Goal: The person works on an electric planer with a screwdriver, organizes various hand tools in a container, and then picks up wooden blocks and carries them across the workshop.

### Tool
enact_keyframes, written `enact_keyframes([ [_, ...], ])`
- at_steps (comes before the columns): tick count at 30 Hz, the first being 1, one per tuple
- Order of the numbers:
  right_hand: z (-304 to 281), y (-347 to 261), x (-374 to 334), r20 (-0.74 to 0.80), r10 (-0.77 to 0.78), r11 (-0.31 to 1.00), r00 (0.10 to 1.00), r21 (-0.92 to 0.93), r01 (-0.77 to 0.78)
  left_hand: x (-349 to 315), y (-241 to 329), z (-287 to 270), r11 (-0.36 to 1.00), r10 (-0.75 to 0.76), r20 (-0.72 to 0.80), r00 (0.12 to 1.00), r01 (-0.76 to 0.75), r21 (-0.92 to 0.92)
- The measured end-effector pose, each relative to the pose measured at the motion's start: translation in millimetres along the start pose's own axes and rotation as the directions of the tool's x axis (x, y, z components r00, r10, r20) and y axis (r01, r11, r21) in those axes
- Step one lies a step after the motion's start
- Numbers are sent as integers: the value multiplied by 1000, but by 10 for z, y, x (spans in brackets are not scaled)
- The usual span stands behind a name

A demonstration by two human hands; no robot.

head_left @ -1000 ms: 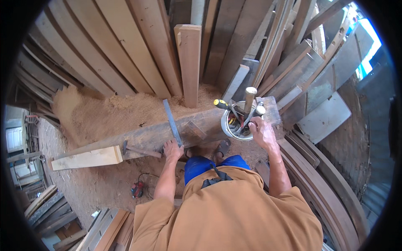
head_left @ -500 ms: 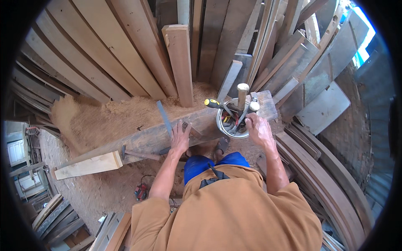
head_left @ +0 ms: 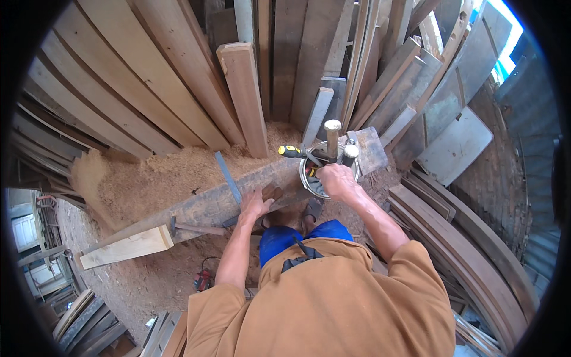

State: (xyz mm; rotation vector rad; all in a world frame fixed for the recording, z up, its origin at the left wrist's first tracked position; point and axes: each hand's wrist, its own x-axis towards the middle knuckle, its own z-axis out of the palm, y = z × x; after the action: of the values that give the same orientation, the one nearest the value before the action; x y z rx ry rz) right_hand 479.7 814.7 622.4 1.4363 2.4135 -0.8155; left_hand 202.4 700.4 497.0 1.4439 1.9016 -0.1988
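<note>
My right hand [head_left: 338,181] reaches over the rim of a round metal bucket [head_left: 304,178] of hand tools, and its fingertips are hidden inside. Out of the bucket stick a yellow-and-black tool handle [head_left: 289,152], a pale wooden handle [head_left: 332,134] and another handle with a whitish end [head_left: 351,152]. My left hand [head_left: 254,205] is closed, fingers and thumb, around the near end of a small brown wooden block [head_left: 272,191], low over the plank [head_left: 202,201]. Just left of that hand, a flat blue-grey metal strip [head_left: 228,177] lies slanting across the plank.
A hammer [head_left: 199,228] and a pale squared timber [head_left: 125,247] lie at the plank's left end. Sawdust [head_left: 134,184] is heaped behind it. Tall boards [head_left: 160,71] lean at the back; stacked planks [head_left: 452,250] lie right. A red power tool [head_left: 203,279] sits on the floor.
My right hand has moved from the bucket's right rim inward over its opening. My left hand's fingers have drawn in around the wooden block. The whole view has shifted slightly.
</note>
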Motion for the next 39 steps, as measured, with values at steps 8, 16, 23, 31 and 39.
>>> enact_keyframes([
  [8, 338, 69, 337, 225, -24, 960, 974, -267, 85, -90, -197, 158, 997, -18, -123, 992, 8, -79],
  [16, 552, 190, 273, -7, -61, 973, 998, -225, 58, -181, -237, 234, 991, -45, -116, 992, 30, -129],
  [23, 507, 124, 335, 29, -139, 940, 990, -311, 141, -182, -293, 351, 988, -29, -166, 986, 3, -155],
  [31, 604, 302, 287, -42, -202, 947, 979, -265, 184, -189, -289, 322, 982, -37, -180, 983, 2, -189],
  [39, 507, 124, 345, 95, -208, 885, 974, -406, 228, -171, -232, 324, 979, -72, -173, 982, 36, -203],
])
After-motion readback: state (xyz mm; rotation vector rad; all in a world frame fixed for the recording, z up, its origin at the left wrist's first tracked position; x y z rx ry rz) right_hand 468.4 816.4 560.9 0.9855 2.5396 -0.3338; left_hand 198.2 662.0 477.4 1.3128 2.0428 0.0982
